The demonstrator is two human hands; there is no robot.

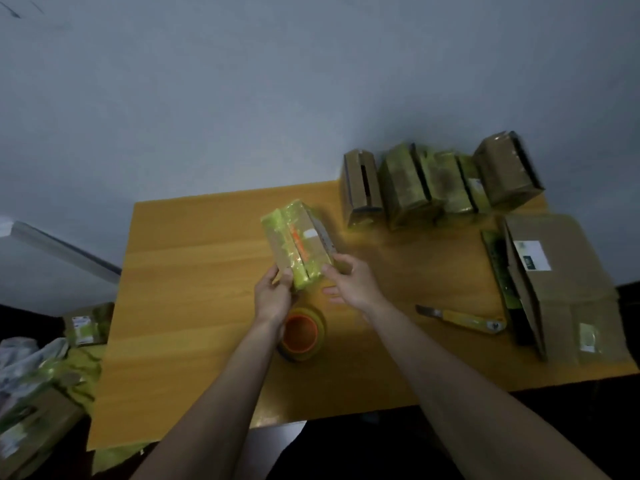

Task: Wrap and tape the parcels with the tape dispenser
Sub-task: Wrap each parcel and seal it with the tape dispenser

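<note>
- Parcel (298, 247): small cardboard box wrapped in yellow-green tape, with an orange strip along its top face and a small white label. Held at the middle of the table (194, 306), near end gripped, far end pointing away and slightly left.
- Left hand (273, 296): fingers curled around the near left corner of the parcel, thumb on its top face.
- Right hand (349, 282): fingers grasp the near right edge of the parcel; lower fingers extend loosely to the left below it.
- Tape roll (302, 336): orange core, yellowish tape, lying flat on the table just near of the hands, partly behind the left wrist.
- Knife (462, 318): yellow handle, blade pointing left, lying on the table right of the right forearm.
- Row of boxes (440, 181): stands upright at the far right edge of the table, several with yellow-green tape.
- Large box (561, 289): cardboard with white labels, lies at the right edge of the table, near of the row.
- More parcels (34, 410): piled off the table on the left; image blurred there.
</note>
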